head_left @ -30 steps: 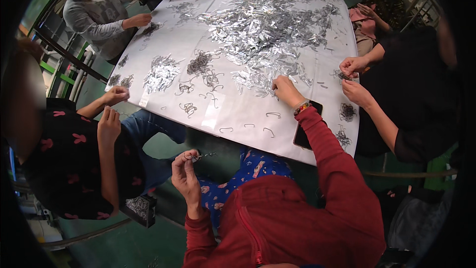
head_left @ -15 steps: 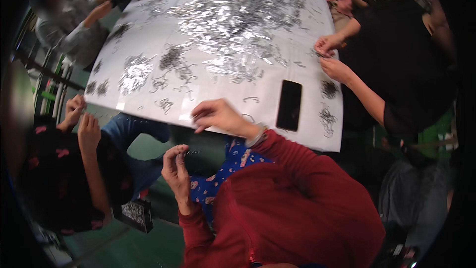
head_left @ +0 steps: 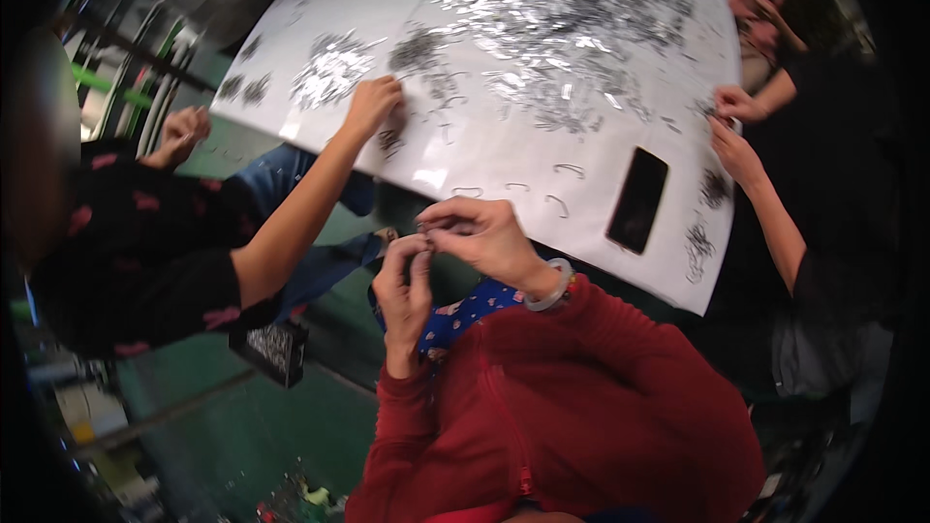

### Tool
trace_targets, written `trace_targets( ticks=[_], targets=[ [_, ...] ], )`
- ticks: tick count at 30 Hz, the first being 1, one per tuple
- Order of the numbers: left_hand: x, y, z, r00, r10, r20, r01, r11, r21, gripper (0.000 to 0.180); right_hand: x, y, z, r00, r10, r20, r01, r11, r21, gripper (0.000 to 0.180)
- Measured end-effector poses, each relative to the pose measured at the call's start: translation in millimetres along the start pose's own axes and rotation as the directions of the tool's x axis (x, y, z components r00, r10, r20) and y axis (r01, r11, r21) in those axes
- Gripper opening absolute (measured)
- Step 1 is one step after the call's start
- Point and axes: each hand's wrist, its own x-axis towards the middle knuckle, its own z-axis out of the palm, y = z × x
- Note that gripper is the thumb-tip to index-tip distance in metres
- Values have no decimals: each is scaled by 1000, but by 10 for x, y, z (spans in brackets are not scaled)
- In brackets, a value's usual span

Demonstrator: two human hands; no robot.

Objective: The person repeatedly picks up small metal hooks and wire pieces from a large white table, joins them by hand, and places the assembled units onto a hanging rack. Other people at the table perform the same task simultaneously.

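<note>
Just off the table's near edge, my left hand [head_left: 405, 291] and my right hand [head_left: 494, 242] meet at the fingertips. Both are closed in a pinch, around something too small and dark to make out. My right wrist wears a pale bracelet [head_left: 554, 288]. On the white tabletop [head_left: 465, 160] beyond them lie a few thin dark curved pieces [head_left: 556, 205]. Farther off spreads a large heap of shiny silver strips [head_left: 542, 34], with a smaller heap of silver strips [head_left: 334, 70] to its left.
A black phone [head_left: 638, 200] lies near the right edge. A co-worker's hand [head_left: 376, 107] reaches onto the table from the left; another co-worker's hands [head_left: 736, 131] work at the right edge. Below left stands a dark box [head_left: 271, 353] with shiny bits inside.
My right hand has come back from the table edge to meet my left hand's fingertips. The left co-worker's arm now stretches over the table. The view has shifted, moving the table rightward.
</note>
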Motion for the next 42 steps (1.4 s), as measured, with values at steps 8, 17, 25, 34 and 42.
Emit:
trace_targets(
  ticks=[8, 17, 25, 34, 42],
  targets=[
    [-61, -86, 86, 999, -26, -37, 24, 998, -52, 4, -66, 79, 49, 998, 22, -63, -10, 982, 189, 19],
    [168, -188, 59, 985, -88, -147, 28, 929, -369, 35, -173, 35, -20, 997, -78, -4, 78, 990, 115, 17],
    [1396, -744, 651, 987, 97, 131, -160, 724, 671, 18, -358, 17, -70, 997, -41, 65, 33, 992, 121, 16],
    [1355, -673, 566, 967, 169, 192, -245, 829, 503, 9, -329, 64, -103, 998, -27, 62, 23, 997, 79, 15],
    [291, 333, -27, 992, -126, 20, 128, 972, -196, 8, -279, 85, -85, 999, -16, -28, 18, 997, 80, 15]
  ],
)
